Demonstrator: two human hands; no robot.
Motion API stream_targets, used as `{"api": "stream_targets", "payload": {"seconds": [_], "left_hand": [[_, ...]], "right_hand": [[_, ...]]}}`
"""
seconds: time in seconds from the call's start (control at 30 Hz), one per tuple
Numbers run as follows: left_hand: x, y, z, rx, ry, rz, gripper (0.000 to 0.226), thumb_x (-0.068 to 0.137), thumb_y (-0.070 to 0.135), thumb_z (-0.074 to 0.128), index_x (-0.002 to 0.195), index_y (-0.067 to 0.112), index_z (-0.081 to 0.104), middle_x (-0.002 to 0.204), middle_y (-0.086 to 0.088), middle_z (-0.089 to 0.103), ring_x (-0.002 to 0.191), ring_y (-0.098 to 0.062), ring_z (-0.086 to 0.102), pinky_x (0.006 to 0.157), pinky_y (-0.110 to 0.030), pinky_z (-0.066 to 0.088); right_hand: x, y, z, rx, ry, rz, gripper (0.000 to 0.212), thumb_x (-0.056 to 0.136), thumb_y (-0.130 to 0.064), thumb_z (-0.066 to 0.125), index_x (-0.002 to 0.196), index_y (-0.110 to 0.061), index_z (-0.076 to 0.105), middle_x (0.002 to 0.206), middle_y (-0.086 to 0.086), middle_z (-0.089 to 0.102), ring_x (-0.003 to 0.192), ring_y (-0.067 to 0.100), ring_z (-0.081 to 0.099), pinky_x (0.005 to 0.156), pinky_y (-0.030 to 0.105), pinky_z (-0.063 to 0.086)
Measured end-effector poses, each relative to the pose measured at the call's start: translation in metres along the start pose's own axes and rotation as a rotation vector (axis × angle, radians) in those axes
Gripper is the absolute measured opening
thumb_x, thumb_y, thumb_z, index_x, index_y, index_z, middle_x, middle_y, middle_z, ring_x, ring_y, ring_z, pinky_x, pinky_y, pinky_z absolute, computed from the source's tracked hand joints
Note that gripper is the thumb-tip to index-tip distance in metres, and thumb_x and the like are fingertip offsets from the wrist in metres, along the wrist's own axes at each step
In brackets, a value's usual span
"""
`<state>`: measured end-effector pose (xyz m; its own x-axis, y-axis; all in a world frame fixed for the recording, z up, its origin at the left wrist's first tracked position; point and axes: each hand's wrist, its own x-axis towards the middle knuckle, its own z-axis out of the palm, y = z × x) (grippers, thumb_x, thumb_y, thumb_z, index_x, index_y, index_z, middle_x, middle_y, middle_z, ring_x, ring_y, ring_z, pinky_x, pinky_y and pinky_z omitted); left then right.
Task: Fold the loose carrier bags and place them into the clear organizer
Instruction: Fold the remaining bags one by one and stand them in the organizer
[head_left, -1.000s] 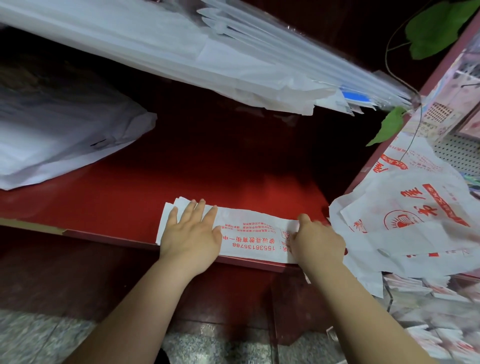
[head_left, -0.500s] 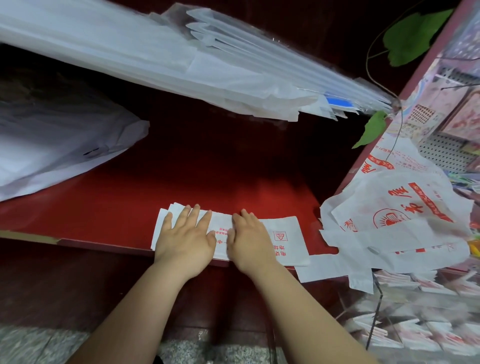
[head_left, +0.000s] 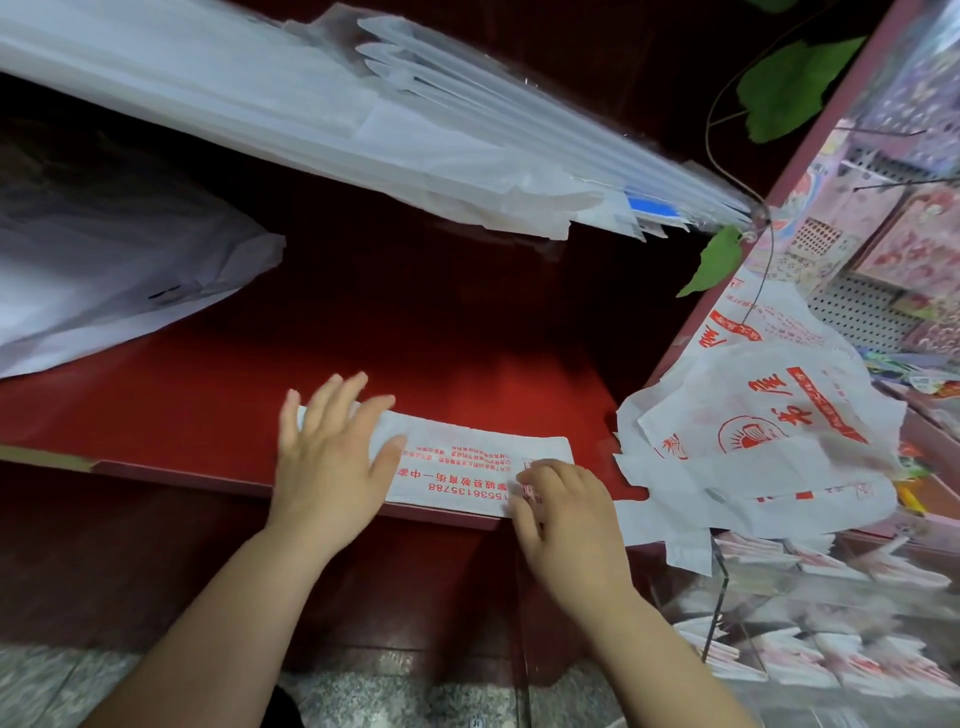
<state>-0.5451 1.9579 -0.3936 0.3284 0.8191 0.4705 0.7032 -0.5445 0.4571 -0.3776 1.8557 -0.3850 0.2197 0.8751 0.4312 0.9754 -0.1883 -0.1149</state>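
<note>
A white carrier bag with red print (head_left: 467, 467), folded into a long strip, lies along the front edge of the red shelf (head_left: 415, 353). My left hand (head_left: 332, 457) lies flat on the strip's left end with fingers spread. Over the right end, my right hand (head_left: 561, 514) rests at the shelf's edge with fingers bent down onto the bag. A heap of loose white and red bags (head_left: 753, 441) sits at the right. Below that heap stands the clear organizer (head_left: 722, 613), with folded bags inside.
A stack of large white bags in clear sleeves (head_left: 363, 119) slants overhead. A bulky white plastic bundle (head_left: 104, 270) lies on the shelf at left. Green leaves (head_left: 717, 260) hang at the right beside a display of pink packets (head_left: 883, 234). Speckled floor shows below.
The right hand, beside the left half a second ago, has slid back toward the strip's right end. The left hand's fingers have spread and lifted a little.
</note>
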Motion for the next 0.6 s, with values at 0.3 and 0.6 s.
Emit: {"api": "stream_targets", "payload": {"seconds": [0.3, 0.6], "left_hand": [[-0.023, -0.028, -0.032, -0.098, -0.074, -0.263, 0.067, 0.086, 0.045, 0.049, 0.143, 0.019, 0.026, 0.149, 0.001, 0.028, 0.137, -0.015, 0.025, 0.114, -0.036, 0.002], [-0.029, -0.038, -0.023, -0.089, -0.117, -0.036, 0.064, 0.079, 0.011, 0.068, 0.137, 0.021, 0.041, 0.143, 0.004, 0.038, 0.132, -0.016, 0.035, 0.107, -0.028, 0.017]], "right_hand": [[0.014, -0.002, 0.002, 0.133, -0.244, 0.061, 0.025, 0.094, -0.016, 0.042, 0.111, -0.006, 0.058, 0.113, 0.009, 0.060, 0.111, 0.026, 0.047, 0.093, 0.031, 0.036], [0.043, 0.014, 0.009, 0.299, -0.375, 0.060, 0.032, 0.093, -0.003, 0.041, 0.123, -0.005, 0.052, 0.135, 0.009, 0.049, 0.126, 0.021, 0.042, 0.096, 0.014, 0.026]]}}
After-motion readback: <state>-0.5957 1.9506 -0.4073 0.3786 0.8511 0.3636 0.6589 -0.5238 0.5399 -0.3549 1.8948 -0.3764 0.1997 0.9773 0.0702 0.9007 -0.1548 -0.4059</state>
